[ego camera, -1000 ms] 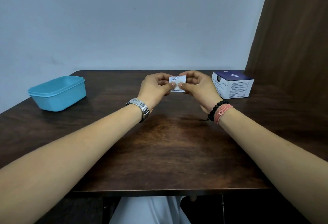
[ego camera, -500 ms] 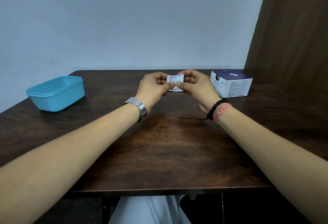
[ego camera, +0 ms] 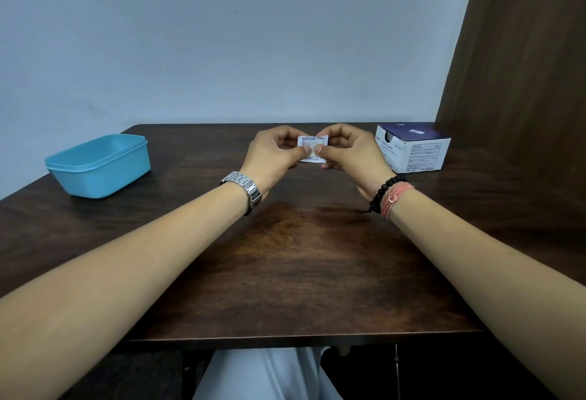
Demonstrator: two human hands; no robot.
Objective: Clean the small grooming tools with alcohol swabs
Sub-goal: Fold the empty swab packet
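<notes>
Both hands are raised above the far middle of the table [ego camera: 301, 273], sharing one swab packet [ego camera: 312, 149]. The left hand [ego camera: 276, 155] pinches its left edge between thumb and curled fingers; the right hand [ego camera: 348, 155] pinches the right edge likewise. The packet's top right corner looks slightly ragged; whether it is torn open cannot be confirmed. No bare swab is visible. No grooming tools are in sight; the contents of the blue tub [ego camera: 98, 165] at left cannot be seen. The swab box [ego camera: 412, 152] sits at right. Assessment: early stage; opening, wiping and all tools remain outstanding.
</notes>
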